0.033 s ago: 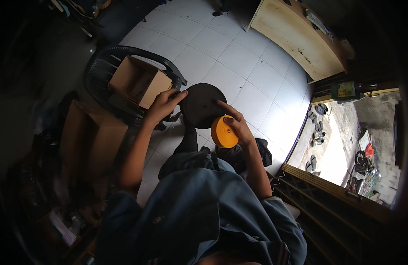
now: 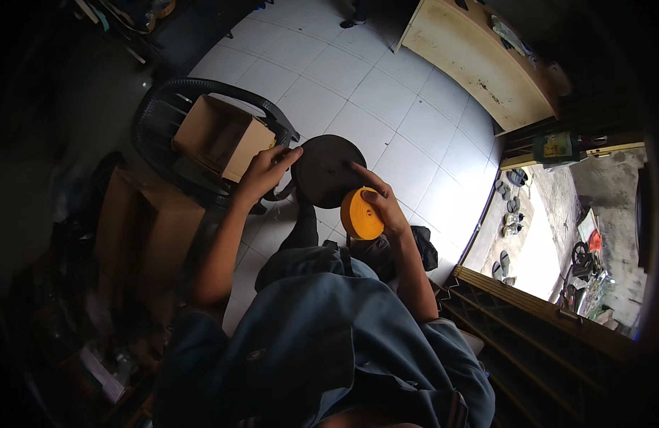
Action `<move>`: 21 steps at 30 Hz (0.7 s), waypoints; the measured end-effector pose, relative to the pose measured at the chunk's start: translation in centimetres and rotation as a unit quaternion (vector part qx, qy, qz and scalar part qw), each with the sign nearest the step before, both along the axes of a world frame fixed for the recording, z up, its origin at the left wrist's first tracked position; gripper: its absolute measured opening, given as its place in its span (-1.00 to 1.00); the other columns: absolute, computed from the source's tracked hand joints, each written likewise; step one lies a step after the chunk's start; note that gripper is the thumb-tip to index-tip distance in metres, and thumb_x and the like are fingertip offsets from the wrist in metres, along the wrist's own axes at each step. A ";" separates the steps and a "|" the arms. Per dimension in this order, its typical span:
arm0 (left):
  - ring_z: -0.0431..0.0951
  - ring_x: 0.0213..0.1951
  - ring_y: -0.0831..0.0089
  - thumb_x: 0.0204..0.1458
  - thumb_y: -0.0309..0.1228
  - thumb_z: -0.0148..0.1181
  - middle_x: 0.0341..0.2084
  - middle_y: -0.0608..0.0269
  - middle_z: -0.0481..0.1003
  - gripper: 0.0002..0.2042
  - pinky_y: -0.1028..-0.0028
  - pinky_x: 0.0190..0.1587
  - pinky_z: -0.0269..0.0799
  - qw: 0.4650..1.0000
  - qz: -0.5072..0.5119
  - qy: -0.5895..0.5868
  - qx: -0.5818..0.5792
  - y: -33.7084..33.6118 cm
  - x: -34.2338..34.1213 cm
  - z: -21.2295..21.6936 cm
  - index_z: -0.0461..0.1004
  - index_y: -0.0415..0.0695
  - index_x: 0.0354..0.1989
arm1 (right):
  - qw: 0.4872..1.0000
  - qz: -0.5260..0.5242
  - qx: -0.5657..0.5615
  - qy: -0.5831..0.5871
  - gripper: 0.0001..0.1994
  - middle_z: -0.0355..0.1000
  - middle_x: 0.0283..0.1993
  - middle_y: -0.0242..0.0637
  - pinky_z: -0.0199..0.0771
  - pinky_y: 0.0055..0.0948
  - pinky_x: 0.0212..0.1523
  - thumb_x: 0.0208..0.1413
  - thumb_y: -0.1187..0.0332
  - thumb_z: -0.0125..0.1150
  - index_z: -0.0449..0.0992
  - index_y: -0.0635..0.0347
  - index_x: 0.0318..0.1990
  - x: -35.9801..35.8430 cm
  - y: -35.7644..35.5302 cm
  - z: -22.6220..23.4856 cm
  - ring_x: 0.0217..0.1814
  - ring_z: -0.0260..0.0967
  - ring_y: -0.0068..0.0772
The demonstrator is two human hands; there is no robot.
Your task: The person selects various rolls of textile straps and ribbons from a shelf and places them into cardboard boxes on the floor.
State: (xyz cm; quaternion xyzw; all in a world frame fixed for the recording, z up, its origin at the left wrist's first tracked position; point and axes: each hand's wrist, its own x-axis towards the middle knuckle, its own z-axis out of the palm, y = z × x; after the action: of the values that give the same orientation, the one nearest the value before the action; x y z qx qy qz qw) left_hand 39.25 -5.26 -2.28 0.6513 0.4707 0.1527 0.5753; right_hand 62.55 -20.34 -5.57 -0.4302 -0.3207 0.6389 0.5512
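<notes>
My right hand (image 2: 384, 203) grips a flat orange roll (image 2: 361, 215) of what looks like webbing tape, wound in tight coils. Its thumb lies on the roll's side, and the index finger reaches over a round black disc (image 2: 329, 171), perhaps a stool seat. At the disc's left edge is my left hand (image 2: 265, 171), with thumb and fingertips drawn close together. Whatever they may pinch is too small to see, and I cannot tell whether they touch the disc.
An open cardboard box (image 2: 215, 139) sits on a dark plastic chair (image 2: 158, 118) at left. Another open carton (image 2: 147, 235) stands nearer. A pale desk (image 2: 479, 64) is at far right. Shoes (image 2: 513, 214) lie outside the doorway, beside a folding metal gate (image 2: 529, 307). Someone's foot (image 2: 353, 22) shows far off.
</notes>
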 end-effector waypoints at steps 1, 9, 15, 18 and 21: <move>0.23 -0.64 0.67 0.13 -0.02 0.08 -0.65 0.40 0.31 -0.58 0.57 -0.56 0.13 1.000 0.013 -0.001 -0.002 1.0 0.9 -0.1 0.50 -0.21 -0.31 | 1.000 -0.017 0.002 0.000 -0.41 0.28 0.21 -0.20 0.45 -0.61 -0.08 0.00 0.39 0.07 0.23 0.27 0.26 0.4 1.1 -0.2 -0.08 0.43 -0.54; 0.26 0.12 0.34 0.19 0.04 -0.10 0.00 0.12 0.32 -0.45 0.40 0.15 0.13 0.952 0.173 -0.251 0.009 9.0 7.9 -3.4 0.28 -0.28 0.02 | 0.992 -0.106 0.032 0.055 -0.37 0.34 0.07 -0.20 0.45 -0.60 -0.17 0.00 0.34 0.08 0.18 0.28 0.29 0.9 12.5 0.4 -0.17 0.42 -0.56; 0.37 0.03 0.29 0.04 -0.17 0.25 -0.03 -0.02 0.34 -0.46 0.39 0.10 0.27 0.943 0.237 -0.231 0.029 15.3 11.3 -0.1 0.25 -0.28 0.05 | 0.989 -0.146 0.006 -0.015 -0.44 0.39 0.01 -0.18 0.39 -0.55 -0.09 0.01 0.37 0.07 0.26 0.24 0.23 1.6 19.6 1.0 -0.03 0.39 -0.46; 0.41 0.00 0.30 0.02 -0.19 0.28 -0.07 0.01 0.39 -0.46 0.39 0.07 0.32 0.941 0.210 -0.264 0.009 19.7 12.3 -0.6 0.26 -0.28 0.06 | 0.991 -0.127 -0.001 -0.049 -0.51 0.40 -0.02 -0.19 0.38 -0.51 -0.01 -0.01 0.38 0.09 0.37 0.26 0.15 3.7 22.3 -0.6 0.00 0.39 -0.42; 0.41 0.00 0.31 0.00 -0.16 0.29 -0.07 0.03 0.40 -0.43 0.38 0.07 0.32 0.939 0.208 -0.272 0.027 24.9 13.6 -0.2 0.28 -0.29 0.06 | 0.994 -0.040 0.085 -0.056 -0.60 0.34 0.11 -0.15 0.33 -0.43 0.10 -0.07 0.41 0.12 0.50 0.25 0.00 6.6 25.7 -1.6 0.11 0.33 -0.30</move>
State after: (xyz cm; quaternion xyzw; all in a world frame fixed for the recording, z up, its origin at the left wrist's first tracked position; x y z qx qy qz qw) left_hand 52.89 19.68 -2.51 0.4875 0.4172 0.4529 0.6191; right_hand 69.11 5.34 -7.16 -0.4296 -0.3865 0.5619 0.5919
